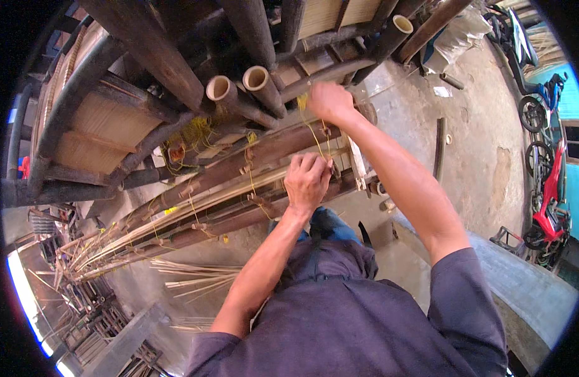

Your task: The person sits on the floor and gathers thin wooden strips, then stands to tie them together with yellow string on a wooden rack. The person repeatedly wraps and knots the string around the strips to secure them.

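Right fingers (317,99) clench yellow string (312,130); below them, left fingers (311,164) curl, grip indiscernible, with pale strips (223,194) extending to their left.

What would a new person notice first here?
Probably the bare left hand and bare right hand, with thin yellow cord between them, over long dark-brown poles in the middle. Next, dark-brown tubes with pale round open ends near the top, then the red motorcycle at far right.

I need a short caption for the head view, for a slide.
Yellow string runs between the right hand and left hand, near a long dark pole.
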Motion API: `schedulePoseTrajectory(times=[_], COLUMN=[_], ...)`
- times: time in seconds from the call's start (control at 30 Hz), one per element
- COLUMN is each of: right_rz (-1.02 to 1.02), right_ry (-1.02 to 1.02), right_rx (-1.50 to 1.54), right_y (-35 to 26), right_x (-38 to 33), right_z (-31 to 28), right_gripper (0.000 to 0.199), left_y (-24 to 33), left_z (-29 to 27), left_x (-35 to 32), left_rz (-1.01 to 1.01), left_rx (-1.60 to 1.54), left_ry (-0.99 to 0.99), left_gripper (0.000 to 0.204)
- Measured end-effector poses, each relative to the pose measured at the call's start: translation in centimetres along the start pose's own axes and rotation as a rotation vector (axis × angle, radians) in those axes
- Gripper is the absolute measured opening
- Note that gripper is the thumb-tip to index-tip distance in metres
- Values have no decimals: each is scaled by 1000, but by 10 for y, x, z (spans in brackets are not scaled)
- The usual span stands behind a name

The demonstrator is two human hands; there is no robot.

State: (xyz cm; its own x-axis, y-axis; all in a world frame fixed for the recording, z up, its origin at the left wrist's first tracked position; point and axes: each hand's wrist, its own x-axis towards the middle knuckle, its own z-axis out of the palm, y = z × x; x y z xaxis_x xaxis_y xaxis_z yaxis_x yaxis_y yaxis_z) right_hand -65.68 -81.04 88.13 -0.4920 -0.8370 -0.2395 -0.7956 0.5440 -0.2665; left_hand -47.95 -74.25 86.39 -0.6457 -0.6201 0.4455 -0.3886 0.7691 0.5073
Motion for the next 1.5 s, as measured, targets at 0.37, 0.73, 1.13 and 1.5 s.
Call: schedulePoseTrajectory(times=[0.37, 0.73, 1.13, 1.5], right_rz=[-575, -445, -448, 47], right_ry=[-305, -240, -337, -194], right_rx=[776, 551, 266, 708], right_y=[17, 20, 14, -11], right_x=[-239, -246, -239, -328], right_z=[24, 72, 107, 121], right_gripper=[24, 19, 17, 47], left_y=[3, 13, -138, -255], left_z=[0, -62, 115, -238], left_x=[-1, 130, 131, 29], left_rz=[11, -183, -879, -554], left_rx=[-102, -1142, -526, -132], left_ry=[-45, -657, -601, -337], left_gripper=[21, 28, 42, 29])
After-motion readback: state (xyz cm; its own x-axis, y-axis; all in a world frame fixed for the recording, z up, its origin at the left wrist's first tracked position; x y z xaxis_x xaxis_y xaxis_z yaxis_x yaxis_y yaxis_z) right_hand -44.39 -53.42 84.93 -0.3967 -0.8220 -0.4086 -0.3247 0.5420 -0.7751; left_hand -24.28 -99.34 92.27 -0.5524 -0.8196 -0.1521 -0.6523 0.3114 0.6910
